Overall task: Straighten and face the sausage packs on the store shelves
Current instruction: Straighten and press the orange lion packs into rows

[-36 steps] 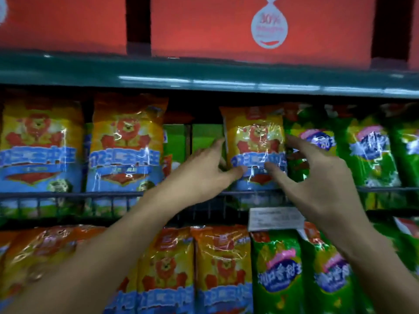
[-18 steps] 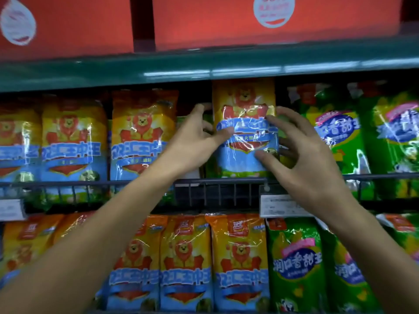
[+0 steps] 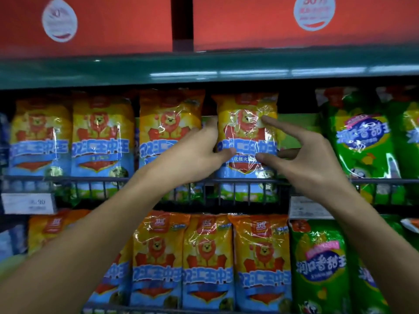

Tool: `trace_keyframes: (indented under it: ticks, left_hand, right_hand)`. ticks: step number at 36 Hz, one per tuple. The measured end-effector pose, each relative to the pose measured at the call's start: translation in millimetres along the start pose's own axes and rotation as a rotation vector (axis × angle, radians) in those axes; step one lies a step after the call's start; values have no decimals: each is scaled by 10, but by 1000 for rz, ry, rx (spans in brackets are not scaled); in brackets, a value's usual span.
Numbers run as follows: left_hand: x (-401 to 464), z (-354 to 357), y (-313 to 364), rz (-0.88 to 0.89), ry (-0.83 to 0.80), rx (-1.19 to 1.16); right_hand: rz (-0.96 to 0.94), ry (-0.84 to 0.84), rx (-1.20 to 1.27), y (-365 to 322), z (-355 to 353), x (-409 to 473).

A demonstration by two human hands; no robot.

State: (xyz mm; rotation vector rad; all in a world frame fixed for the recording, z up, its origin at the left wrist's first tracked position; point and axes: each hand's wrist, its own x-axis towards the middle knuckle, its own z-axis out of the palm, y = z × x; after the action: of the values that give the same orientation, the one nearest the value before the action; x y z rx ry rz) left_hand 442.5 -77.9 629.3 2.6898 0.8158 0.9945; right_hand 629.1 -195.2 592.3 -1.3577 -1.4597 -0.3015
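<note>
I have both hands up at the middle shelf (image 3: 226,181), working one yellow sausage pack (image 3: 247,141) with a lion on its front. It stands upright behind the wire rail, face toward me, fourth in its row, with a small gap to the pack on its left. My left hand (image 3: 192,155) has its grip on the pack's left edge: the thumb lies across the blue band on the front and the fingers curl round behind the edge. My right hand (image 3: 310,159) is in front of the pack's right side, the forefinger stretched up to touch the lion picture and the thumb pressed on the front just under the blue band; its other fingers are curled near the right edge, and I cannot tell whether they touch it. Right of this pack there is an open space, then a green pack (image 3: 362,143) standing upright. Three more yellow packs (image 3: 102,137) line the row to the left. On the shelf below, yellow packs (image 3: 208,261) stand side by side with green ones to their right. A white price tag (image 3: 310,208) hangs on the rail under my right wrist
</note>
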Motion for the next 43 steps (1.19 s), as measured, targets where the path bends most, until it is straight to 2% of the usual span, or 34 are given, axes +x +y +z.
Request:
trace_keyframes:
  ticks: [5, 13, 16, 19, 20, 25, 29, 32, 37, 43]
  left_hand:
    - [-20, 22, 5, -7, 32, 5]
    - [-170, 18, 69, 13, 15, 247]
    - [-254, 25, -16, 115, 164, 266]
    - [-325, 9, -84, 308, 410, 286]
    - [-312, 4, -112, 357, 438, 332]
    - [-161, 72, -233, 370, 258, 462]
    - [-112, 127, -281, 373, 261, 506]
    - [-71, 110, -270, 380, 268, 520]
    - [43, 34, -216, 394, 224, 546]
    - [55, 65, -225, 371, 247, 581]
  right_hand:
    - [-1, 27, 22, -18, 7, 3]
    - [4, -18, -1, 51, 43, -48]
    - [-7, -37, -76, 65, 43, -68]
    - [-22, -61, -153, 45, 41, -83]
    - [-25, -71, -167, 27, 41, -80]
    - [-35, -106, -296, -25, 64, -33]
    - [-168, 41, -443, -40, 80, -5]
    - [-262, -7, -467, -31, 138, 99]
    - [-165, -127, -485, 11, 243, 209]
    - [-176, -77, -573, 16, 292, 181]
